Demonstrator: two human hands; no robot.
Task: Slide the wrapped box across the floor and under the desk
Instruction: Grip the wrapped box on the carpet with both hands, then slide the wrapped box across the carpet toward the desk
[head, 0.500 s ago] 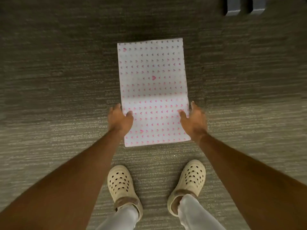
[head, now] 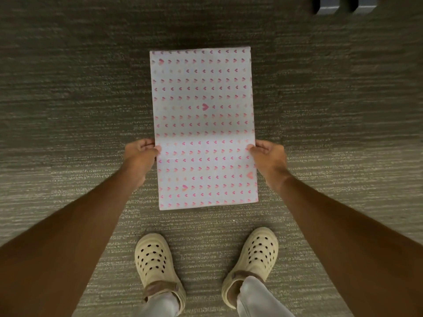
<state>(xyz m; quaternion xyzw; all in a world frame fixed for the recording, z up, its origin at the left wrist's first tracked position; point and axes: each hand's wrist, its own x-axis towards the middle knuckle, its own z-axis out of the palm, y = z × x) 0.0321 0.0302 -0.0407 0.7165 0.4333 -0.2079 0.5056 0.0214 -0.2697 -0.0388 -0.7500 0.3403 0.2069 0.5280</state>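
Observation:
The wrapped box, flat and long, covered in white paper with rows of pink hearts, lies lengthwise on the grey carpet straight ahead of me. My left hand grips its left edge with the thumb on top. My right hand grips the right edge the same way, thumb on the paper. Both hands hold the box just below a crease that crosses it. No desk top is in view.
My feet in cream clogs stand just behind the box's near end. Two dark grey blocks, like furniture feet, sit on the carpet at the far right. Open carpet lies to both sides.
Both hands have shifted outward from resting on the box's top corners to gripping its side edges. The box looks larger and closer in the view.

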